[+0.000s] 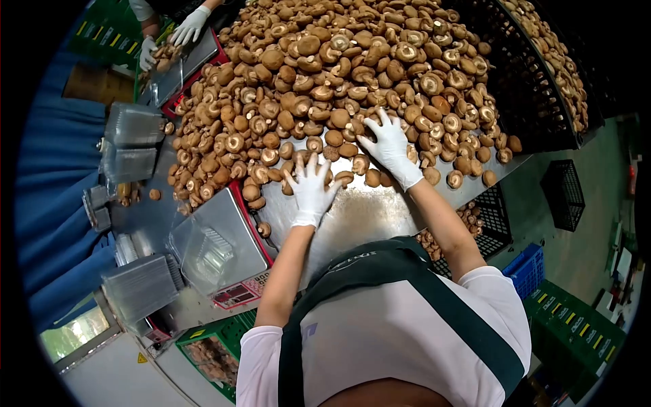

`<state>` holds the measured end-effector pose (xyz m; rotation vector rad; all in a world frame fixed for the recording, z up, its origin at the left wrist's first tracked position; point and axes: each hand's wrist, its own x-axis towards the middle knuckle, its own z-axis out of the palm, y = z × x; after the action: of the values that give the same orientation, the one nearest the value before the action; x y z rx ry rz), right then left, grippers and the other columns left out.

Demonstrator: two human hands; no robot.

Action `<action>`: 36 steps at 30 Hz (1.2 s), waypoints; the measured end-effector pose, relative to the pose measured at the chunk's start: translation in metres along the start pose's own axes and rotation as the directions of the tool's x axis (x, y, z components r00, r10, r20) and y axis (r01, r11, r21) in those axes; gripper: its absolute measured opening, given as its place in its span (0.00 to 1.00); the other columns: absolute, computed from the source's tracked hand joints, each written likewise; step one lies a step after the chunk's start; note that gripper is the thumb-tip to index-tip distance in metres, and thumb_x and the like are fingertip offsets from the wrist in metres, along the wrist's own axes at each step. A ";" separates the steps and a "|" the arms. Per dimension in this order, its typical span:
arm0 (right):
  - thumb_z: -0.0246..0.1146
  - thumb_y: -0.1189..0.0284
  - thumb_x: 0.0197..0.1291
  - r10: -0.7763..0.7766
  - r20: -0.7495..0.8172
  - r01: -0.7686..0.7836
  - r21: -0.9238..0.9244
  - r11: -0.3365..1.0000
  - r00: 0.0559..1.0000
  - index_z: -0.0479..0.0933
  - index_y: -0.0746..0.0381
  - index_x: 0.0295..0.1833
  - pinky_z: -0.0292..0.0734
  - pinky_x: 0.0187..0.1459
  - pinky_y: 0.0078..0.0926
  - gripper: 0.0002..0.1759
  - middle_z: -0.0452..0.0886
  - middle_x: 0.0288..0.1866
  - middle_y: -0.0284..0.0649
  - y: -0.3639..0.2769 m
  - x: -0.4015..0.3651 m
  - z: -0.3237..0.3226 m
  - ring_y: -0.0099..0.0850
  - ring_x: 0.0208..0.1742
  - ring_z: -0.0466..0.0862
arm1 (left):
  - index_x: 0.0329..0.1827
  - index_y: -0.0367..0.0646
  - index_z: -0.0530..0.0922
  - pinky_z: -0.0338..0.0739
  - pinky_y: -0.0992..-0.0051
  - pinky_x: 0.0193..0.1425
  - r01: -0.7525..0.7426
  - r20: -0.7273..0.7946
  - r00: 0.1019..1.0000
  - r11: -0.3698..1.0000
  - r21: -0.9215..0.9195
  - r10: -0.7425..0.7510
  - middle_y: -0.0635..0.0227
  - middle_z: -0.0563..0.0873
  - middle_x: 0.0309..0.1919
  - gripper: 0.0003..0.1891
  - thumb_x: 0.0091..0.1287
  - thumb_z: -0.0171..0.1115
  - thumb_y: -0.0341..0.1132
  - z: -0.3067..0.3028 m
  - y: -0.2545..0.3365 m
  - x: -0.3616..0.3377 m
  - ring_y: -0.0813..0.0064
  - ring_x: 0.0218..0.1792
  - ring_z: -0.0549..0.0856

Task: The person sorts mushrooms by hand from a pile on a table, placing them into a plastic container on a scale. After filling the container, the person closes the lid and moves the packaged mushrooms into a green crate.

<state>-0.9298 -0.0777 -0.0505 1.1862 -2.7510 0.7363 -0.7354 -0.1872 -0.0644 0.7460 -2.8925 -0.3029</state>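
Observation:
A big heap of brown shiitake mushrooms (298,74) covers the metal table (369,210). At the heap's near edge my left hand (311,190), in a white glove, lies with its fingers spread over a few mushrooms. My right hand (391,149), gloved the same way, reaches further into the edge of the pile, fingers apart and touching mushrooms. Neither hand is closed around anything. Left of my left hand is a red-framed weighing scale (234,234) with a clear plastic tray (209,254) on its plate.
Stacks of clear plastic trays (139,288) stand at the left. A co-worker's gloved hands (192,26) handle mushrooms by another scale (169,81) at top left. Black crates (522,74) stand at upper right. A crate of mushrooms (485,220) sits below the table's right edge.

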 end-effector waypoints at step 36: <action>0.58 0.47 0.57 -0.329 0.336 0.343 0.020 0.939 0.883 0.69 0.57 0.63 0.43 0.68 0.66 0.34 0.65 0.67 0.54 -0.064 -0.046 0.024 0.52 0.73 0.57 | 0.70 0.58 0.65 0.36 0.38 0.71 0.158 0.183 0.973 0.984 -0.076 -0.142 0.53 0.49 0.75 0.38 0.58 0.57 0.63 -0.013 -0.026 -0.067 0.56 0.73 0.56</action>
<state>-0.8496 -0.0947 -0.0564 1.8713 -2.6657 0.4740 -0.6626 -0.1784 -0.0633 0.9714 -2.9657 -0.5403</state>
